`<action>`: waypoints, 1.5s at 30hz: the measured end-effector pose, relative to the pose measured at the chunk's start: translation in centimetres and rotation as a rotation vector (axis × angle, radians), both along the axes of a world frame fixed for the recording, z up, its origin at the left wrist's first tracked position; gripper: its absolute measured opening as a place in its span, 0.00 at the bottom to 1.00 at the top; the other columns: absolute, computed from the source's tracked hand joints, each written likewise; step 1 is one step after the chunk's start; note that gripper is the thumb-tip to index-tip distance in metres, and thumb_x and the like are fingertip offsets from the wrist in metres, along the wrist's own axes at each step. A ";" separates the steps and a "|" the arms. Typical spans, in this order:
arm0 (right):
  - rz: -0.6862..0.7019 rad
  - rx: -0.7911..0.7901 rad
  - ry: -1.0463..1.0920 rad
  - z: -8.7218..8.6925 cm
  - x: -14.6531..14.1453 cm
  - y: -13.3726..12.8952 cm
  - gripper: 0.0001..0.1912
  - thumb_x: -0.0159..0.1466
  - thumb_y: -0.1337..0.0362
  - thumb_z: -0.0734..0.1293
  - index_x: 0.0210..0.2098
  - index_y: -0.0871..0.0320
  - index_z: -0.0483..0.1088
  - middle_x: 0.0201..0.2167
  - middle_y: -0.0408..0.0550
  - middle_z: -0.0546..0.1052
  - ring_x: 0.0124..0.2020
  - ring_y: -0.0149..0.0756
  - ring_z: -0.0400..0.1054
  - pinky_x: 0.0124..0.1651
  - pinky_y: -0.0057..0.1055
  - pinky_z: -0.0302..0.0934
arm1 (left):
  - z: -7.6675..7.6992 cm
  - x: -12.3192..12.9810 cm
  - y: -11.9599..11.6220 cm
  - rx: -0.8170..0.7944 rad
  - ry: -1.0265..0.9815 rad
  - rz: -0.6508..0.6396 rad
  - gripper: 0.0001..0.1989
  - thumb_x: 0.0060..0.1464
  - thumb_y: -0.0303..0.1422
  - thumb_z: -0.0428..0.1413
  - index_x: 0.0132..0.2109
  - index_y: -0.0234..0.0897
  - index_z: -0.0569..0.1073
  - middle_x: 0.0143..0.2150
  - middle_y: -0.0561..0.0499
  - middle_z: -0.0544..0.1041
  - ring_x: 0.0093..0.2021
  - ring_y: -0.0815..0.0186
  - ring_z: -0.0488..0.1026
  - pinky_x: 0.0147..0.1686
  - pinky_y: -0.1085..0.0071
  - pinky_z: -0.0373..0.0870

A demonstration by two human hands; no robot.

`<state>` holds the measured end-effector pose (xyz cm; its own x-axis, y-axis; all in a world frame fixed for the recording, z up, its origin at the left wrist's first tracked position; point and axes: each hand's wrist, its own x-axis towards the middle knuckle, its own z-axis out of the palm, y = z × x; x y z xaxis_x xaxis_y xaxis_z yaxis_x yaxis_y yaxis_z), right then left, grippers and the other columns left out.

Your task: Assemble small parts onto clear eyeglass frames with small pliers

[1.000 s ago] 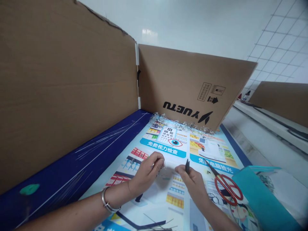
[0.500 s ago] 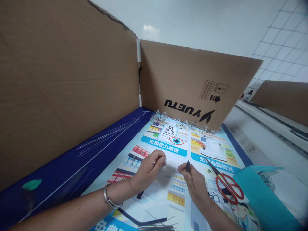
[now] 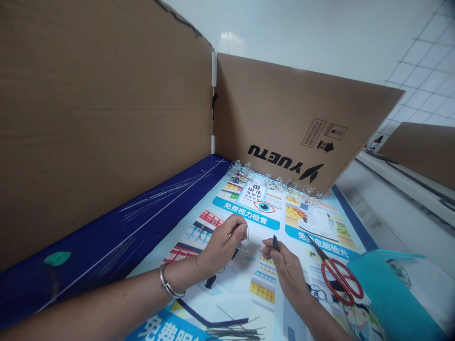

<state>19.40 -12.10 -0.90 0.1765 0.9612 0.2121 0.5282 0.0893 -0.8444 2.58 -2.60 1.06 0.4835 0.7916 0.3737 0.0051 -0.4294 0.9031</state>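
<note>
My left hand [image 3: 225,244], with a metal bangle [image 3: 167,282] on its wrist, is closed in a pinch on a thin piece of wire [image 3: 248,232]. Small clear bits [image 3: 243,247] hang just under those fingers. To the right, my right hand [image 3: 287,267] is closed around a small tool with dark pointed jaws [image 3: 275,242], apparently pliers; its handles are hidden in the palm. A gap separates the tool from the wire. Red-handled scissors [image 3: 339,279] lie beside my right hand. Cut dark wires [image 3: 234,333] lie in a bundle nearer to me.
Cardboard panels [image 3: 106,118] wall off the left and a printed one [image 3: 284,109] the back. Clear wire-and-bead pieces [image 3: 277,184] line the back panel's foot. Loose wires [image 3: 159,192] lie on the blue strip. A teal packet [image 3: 394,289] is at right.
The view has shifted slightly, so the scene sits further right. My left hand has turned a little, showing more of the wire and clear bits. The tool's jaws look narrower and more upright.
</note>
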 end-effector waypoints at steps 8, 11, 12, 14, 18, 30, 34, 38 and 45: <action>0.066 0.050 -0.405 0.2 0.3 0.0 0.13 0.62 0.57 0.58 0.41 0.55 0.67 0.32 0.46 0.70 0.35 0.35 0.63 0.38 0.29 0.57 | 0.0 -0.3 0.1 0.161 0.063 -0.032 0.09 0.59 0.31 0.41 0.33 0.36 0.63 0.29 0.53 0.66 0.30 0.70 0.64 0.31 0.74 0.61; 0.053 0.054 -0.501 0.1 0.2 0.0 0.12 0.62 0.56 0.59 0.40 0.54 0.67 0.32 0.46 0.70 0.36 0.36 0.63 0.38 0.30 0.57 | -0.1 -0.4 0.1 0.222 0.081 -0.051 0.08 0.59 0.30 0.42 0.34 0.36 0.63 0.30 0.52 0.66 0.30 0.70 0.64 0.32 0.74 0.61; 0.041 0.051 -0.520 0.1 0.2 0.0 0.12 0.62 0.55 0.58 0.40 0.54 0.67 0.32 0.46 0.70 0.36 0.36 0.62 0.38 0.30 0.57 | -0.2 -0.5 0.1 0.241 0.084 -0.058 0.07 0.59 0.29 0.42 0.35 0.36 0.63 0.30 0.52 0.66 0.30 0.70 0.63 0.32 0.74 0.60; 0.021 0.041 -0.548 0.0 0.2 0.0 0.13 0.62 0.55 0.58 0.38 0.55 0.67 0.31 0.46 0.70 0.35 0.36 0.62 0.37 0.30 0.57 | -0.4 -0.5 0.2 0.279 0.089 -0.069 0.06 0.58 0.29 0.42 0.35 0.36 0.63 0.29 0.52 0.66 0.30 0.71 0.63 0.31 0.75 0.60; 0.017 0.045 -0.583 -0.1 0.3 -0.1 0.13 0.62 0.54 0.58 0.38 0.55 0.67 0.30 0.46 0.69 0.34 0.35 0.62 0.36 0.30 0.56 | -0.6 -0.5 0.2 0.341 0.105 -0.075 0.05 0.58 0.27 0.43 0.36 0.36 0.63 0.29 0.53 0.67 0.29 0.71 0.63 0.31 0.75 0.60; 0.036 0.100 -0.602 -0.3 0.4 -0.2 0.14 0.62 0.53 0.58 0.38 0.55 0.68 0.29 0.46 0.69 0.33 0.35 0.61 0.35 0.30 0.56 | -0.8 -0.2 0.2 0.389 0.159 -0.066 0.06 0.58 0.28 0.43 0.36 0.36 0.64 0.28 0.52 0.67 0.29 0.70 0.63 0.30 0.74 0.59; 0.036 0.107 -0.612 -0.4 0.2 -0.2 0.14 0.62 0.53 0.58 0.38 0.55 0.68 0.28 0.46 0.69 0.32 0.35 0.61 0.34 0.30 0.55 | -0.7 -0.3 0.1 0.385 0.185 -0.069 0.06 0.58 0.28 0.43 0.35 0.36 0.64 0.28 0.52 0.67 0.29 0.70 0.63 0.30 0.74 0.59; 0.027 0.107 -0.622 -0.4 0.2 -0.3 0.14 0.62 0.53 0.58 0.38 0.55 0.68 0.28 0.46 0.69 0.32 0.35 0.61 0.34 0.29 0.55 | -0.8 -0.3 0.1 0.383 0.177 -0.074 0.06 0.58 0.28 0.43 0.36 0.36 0.63 0.28 0.52 0.67 0.28 0.71 0.63 0.30 0.74 0.59; 0.017 0.092 -0.630 -0.3 0.3 -0.2 0.15 0.62 0.53 0.57 0.38 0.55 0.68 0.28 0.46 0.68 0.32 0.35 0.61 0.34 0.29 0.55 | -0.8 -0.2 0.0 0.371 0.186 -0.081 0.06 0.58 0.28 0.43 0.36 0.36 0.63 0.28 0.52 0.67 0.28 0.71 0.63 0.30 0.74 0.59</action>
<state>19.71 -12.29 -1.18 -0.0246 0.9355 0.3524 0.9188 0.1601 -0.3609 2.34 -2.57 0.27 0.6245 0.5765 0.5270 0.1065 -0.7312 0.6738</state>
